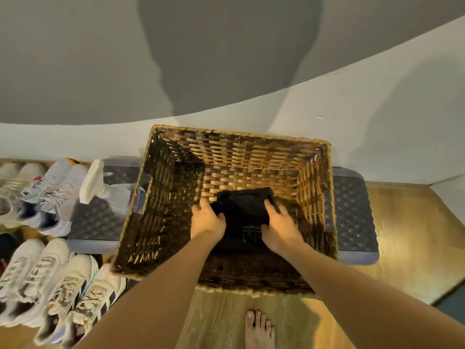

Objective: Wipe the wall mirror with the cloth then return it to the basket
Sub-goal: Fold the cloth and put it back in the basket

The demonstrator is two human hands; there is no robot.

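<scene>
A brown woven basket [251, 152] stands on the floor against the wall, seen from above. At its bottom lies a folded black cloth [242, 210] with pale lettering near its front edge. My left hand [206, 219] grips the cloth's left side with the fingers curled over it. On the cloth's right side my right hand [280, 226] holds it the same way. Both forearms reach down into the basket from the near side. The mirror is out of view.
A dark textured mat [352, 210] with a grey rim lies under the basket. Several pale sneakers [42, 278] crowd the floor at the left, and a white shoe [97, 182] is tipped on the mat. My bare foot [259, 328] stands on the wooden floor in front.
</scene>
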